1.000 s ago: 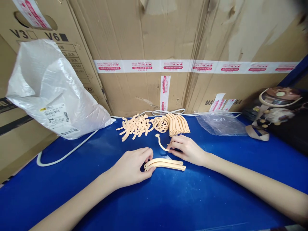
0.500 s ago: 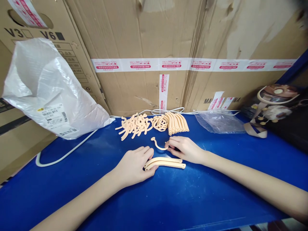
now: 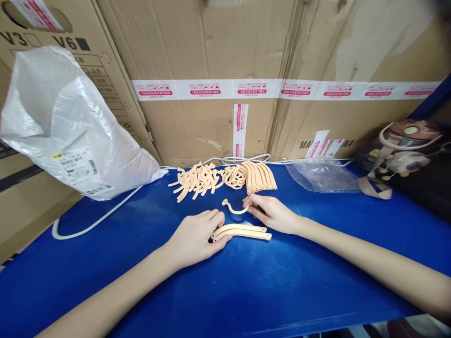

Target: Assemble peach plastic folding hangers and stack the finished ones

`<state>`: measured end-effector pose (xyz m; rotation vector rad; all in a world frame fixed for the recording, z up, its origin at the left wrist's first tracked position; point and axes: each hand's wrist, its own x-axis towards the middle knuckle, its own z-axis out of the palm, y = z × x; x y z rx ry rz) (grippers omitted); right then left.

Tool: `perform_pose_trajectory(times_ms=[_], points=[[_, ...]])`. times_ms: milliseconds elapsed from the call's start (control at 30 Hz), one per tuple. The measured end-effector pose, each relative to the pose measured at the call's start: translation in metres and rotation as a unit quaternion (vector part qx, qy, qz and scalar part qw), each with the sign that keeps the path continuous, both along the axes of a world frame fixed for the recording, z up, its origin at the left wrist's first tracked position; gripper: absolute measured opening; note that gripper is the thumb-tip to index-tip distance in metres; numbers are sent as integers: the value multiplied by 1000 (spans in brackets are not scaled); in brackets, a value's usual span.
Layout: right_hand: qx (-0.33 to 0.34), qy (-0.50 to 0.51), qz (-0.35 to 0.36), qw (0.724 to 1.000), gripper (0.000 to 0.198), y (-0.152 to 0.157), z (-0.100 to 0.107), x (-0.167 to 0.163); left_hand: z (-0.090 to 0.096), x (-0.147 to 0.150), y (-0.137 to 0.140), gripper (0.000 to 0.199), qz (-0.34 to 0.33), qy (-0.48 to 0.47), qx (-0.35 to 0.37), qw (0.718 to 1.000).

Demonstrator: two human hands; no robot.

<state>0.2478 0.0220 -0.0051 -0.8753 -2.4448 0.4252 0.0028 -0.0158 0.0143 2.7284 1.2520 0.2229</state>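
Observation:
My left hand [image 3: 199, 237] is closed around the left ends of two long, curved beige plastic bars [image 3: 243, 231], lying side by side with small holes at their ends. Just beyond them, my right hand [image 3: 273, 213] pinches one end of a beige plastic hook [image 3: 237, 211]. The hook's other end, a round knob, points up and left, away from the fingers. Behind the hands lies a loose heap of small beige hooked pieces [image 3: 199, 180]. Beside it are a cluster of curled hooks [image 3: 234, 177] and a neat row of curved bars [image 3: 260, 176].
A white plastic bag [image 3: 81, 131] with a label stands at the left of the blue table [image 3: 246, 291]. Cardboard boxes [image 3: 211, 51] wall the back, with a white cable [image 3: 105, 223] along them. A clear bag [image 3: 324, 176] and a strapped brown item [image 3: 408, 136] lie at the right.
My right hand and the hook have shifted slightly, the hook's held end rising a little. The left hand stays on the two bars. The whole view has moved a little.

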Motion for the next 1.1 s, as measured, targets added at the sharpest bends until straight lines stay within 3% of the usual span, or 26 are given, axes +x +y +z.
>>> perform_pose_trajectory(times_ms=[200,500,700,900,1100], points=[[0,15,-1,1000,13,2,-1,2,2,-1,0,25,1,-9,-6,1000],[34,-40,19,998,19,-1,0,-2,8,-9,2,24,2,-10,-30,999],[37,-75,30,996,16,1,11,-21,9,-8,-1,30,39,-21,-63,997],[31,-79,28,996,9,-1,17,-51,19,-10,-2,51,77,-1,-36,996],[15,-59,35,997,7,-5,13,-68,30,-24,12,38,191,-20,49,980]])
